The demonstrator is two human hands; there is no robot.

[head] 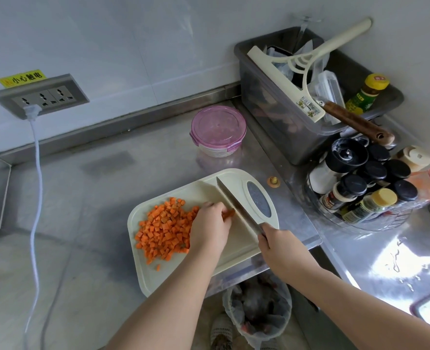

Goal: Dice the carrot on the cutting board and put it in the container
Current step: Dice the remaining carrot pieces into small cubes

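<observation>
Fingers of my left hand (211, 224): curled down, tips tucked, pinning a carrot piece (228, 213) to the board, right up against the blade.
Fingers of my right hand (276, 245): wrapped tight round the handle of the knife (236, 205); the handle itself is buried in my grip.
Knife: blade runs away from me across the board, tip toward the far edge, flat side just beside my left knuckles, edge down by the orange piece.
Diced carrot (165, 228): a loose heap of small cubes on the left half of the board, touching the heel of my left hand, with one stray cube nearer me.
Cutting board (236, 245): cream plastic, lying at an angle on the steel counter (103, 188), its near corner over the counter's edge.
Container (218, 131): round, pink clip lid on, standing on the counter beyond the board, apart from it. No carrot showing in it.
Carrot end (273, 181): cut-off stub on the counter, just past the board's right corner.
</observation>
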